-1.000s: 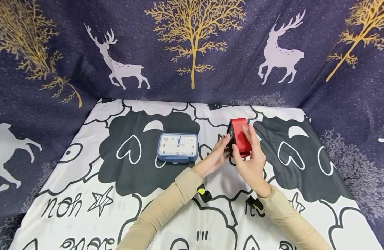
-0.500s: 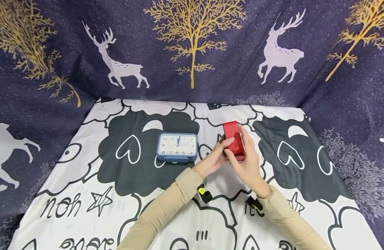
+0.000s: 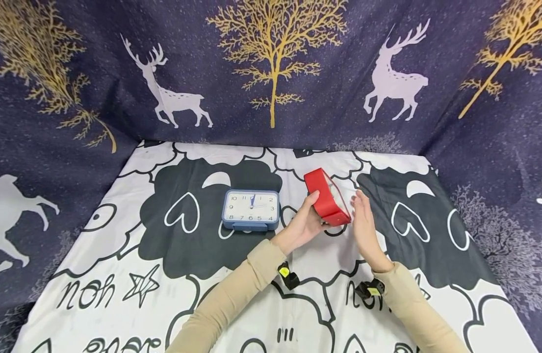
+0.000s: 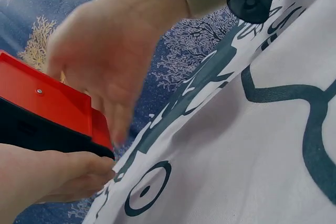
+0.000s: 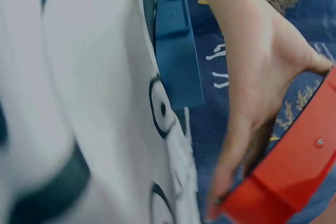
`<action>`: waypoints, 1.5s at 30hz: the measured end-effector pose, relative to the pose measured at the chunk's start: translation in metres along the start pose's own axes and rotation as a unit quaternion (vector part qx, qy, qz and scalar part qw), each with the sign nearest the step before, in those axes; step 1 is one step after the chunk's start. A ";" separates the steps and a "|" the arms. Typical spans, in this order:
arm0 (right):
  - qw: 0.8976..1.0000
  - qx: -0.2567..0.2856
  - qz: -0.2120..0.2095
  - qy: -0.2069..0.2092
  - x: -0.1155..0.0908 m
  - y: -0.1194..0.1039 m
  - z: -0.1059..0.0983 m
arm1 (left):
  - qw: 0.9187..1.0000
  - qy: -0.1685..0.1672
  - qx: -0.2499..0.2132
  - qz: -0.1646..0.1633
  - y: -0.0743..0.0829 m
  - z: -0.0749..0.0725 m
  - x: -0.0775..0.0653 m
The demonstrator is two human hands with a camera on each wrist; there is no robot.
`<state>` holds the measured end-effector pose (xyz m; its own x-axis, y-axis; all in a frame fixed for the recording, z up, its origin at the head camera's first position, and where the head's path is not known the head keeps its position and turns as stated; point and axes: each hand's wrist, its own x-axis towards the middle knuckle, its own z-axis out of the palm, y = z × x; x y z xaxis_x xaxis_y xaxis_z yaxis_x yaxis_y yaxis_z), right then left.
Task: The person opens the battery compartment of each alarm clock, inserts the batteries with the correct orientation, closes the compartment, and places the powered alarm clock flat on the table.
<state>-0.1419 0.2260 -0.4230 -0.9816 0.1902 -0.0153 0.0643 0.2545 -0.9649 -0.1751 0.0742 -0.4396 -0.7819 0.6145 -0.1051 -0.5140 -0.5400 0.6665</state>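
A red alarm clock with a black back is up in front of me, tilted, its pale face turned to the right in the head view. My left hand grips it, thumb on the red casing and fingers round the back. Just right of the clock, my right hand is raised with fingers fairly straight, apart from the casing. In the left wrist view the clock's red underside shows a small screw above the left hand. The right wrist view shows the left hand spread along the red clock.
A blue alarm clock with a white dial stands on the table, left of the hands. The table has a black-and-white cartoon cloth. A dark blue curtain with deer and trees hangs behind it.
The red clock has turned from its black back being toward the left hand's side to its face showing at right. My right hand has let go and moved right.
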 end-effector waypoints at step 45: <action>0.929 0.342 0.129 0.067 0.009 -0.014 -0.004 | 0.802 0.170 0.427 0.381 -0.007 0.015 -0.004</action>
<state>-0.1511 0.2277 -0.4085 -0.9151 0.2888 -0.2813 0.1213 -0.4682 -0.8753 -0.1628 0.0842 -0.4326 -0.8794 0.0222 0.4755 0.4755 -0.0044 0.8797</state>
